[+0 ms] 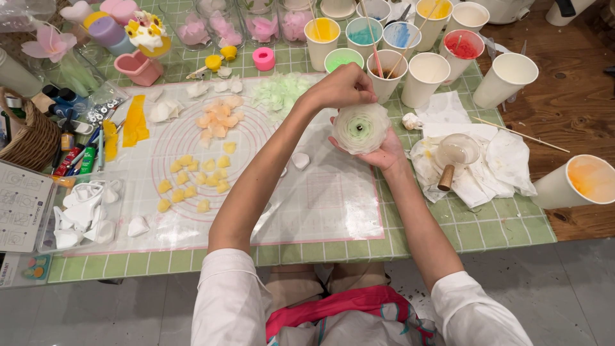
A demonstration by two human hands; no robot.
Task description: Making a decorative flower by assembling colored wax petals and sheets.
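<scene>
A round pale green-white layered flower (pixel 360 128) rests in the palm of my right hand (pixel 386 154), above the clear work mat (pixel 320 205). My left hand (pixel 343 86) reaches across from the left and pinches the flower's upper rim with closed fingers. Loose petals lie on the mat: pale green ones (pixel 278 91) near my left wrist, peach ones (pixel 218 120) and yellow ones (pixel 192 182) further left. A single white petal (pixel 300 160) lies under my left forearm.
Paper cups of coloured liquid (pixel 384 38) line the table's far edge, with more cups (pixel 506 80) on the right. A small glass dish with a wooden handle (pixel 453 157) sits on crumpled white tissue. A wicker basket (pixel 29 138) and white moulds (pixel 80 214) stand on the left.
</scene>
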